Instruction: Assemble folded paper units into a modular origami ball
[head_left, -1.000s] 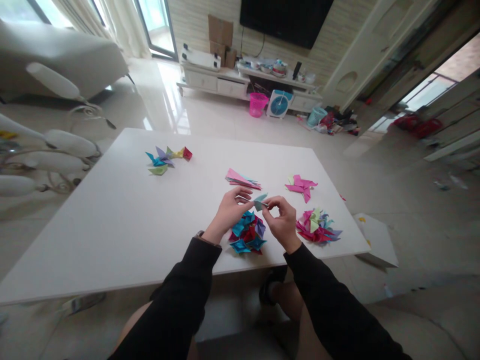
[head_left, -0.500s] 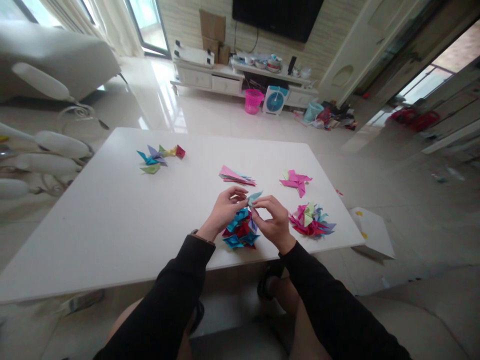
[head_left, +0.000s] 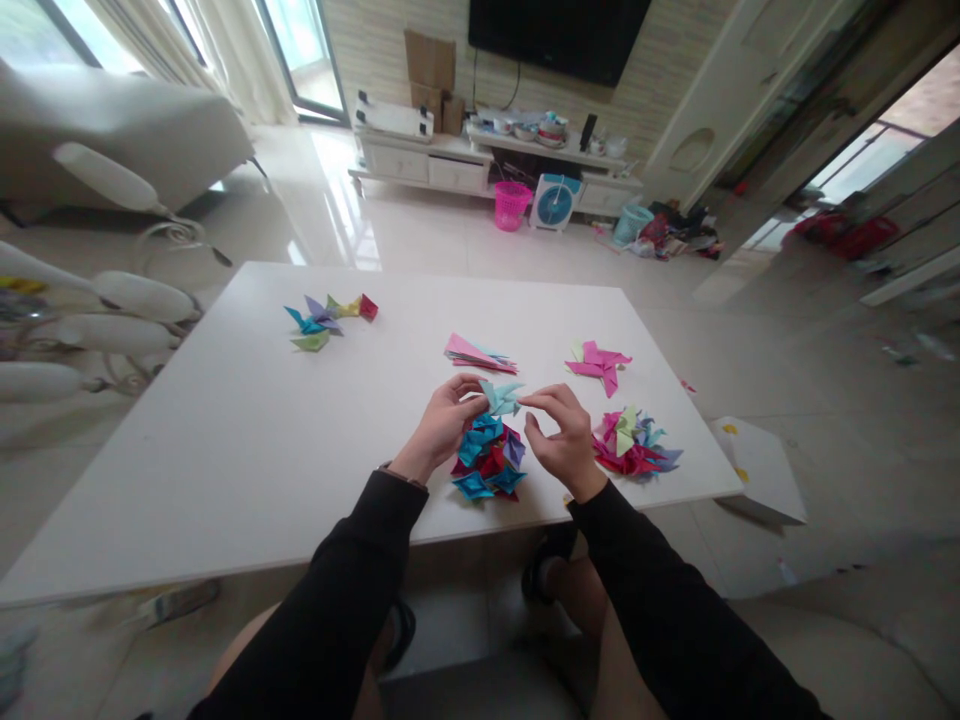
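A pale blue folded origami piece (head_left: 502, 397) is pinched at its left side by my left hand (head_left: 446, 422). My right hand (head_left: 561, 432) is at the piece's right end, thumb and index finger apart, with the index fingertip at or very near the paper. Just below both hands sits a cluster of blue, red and purple origami pieces (head_left: 491, 460) on the white table (head_left: 247, 430). Behind the hands lies a stack of folded paper strips (head_left: 480, 353), pink on top.
To the right are a pink pinwheel-shaped fold (head_left: 600, 366) and a pile of mixed-colour folded pieces (head_left: 636, 443). Several coloured folds (head_left: 319, 320) lie at the far left of the table. Beyond it stand a pink basket (head_left: 512, 206) and a blue fan (head_left: 555, 203).
The pale blue piece has turned and now shows wider, pointed flaps. My right thumb and finger have spread and drawn back to the right, while my left hand keeps its hold.
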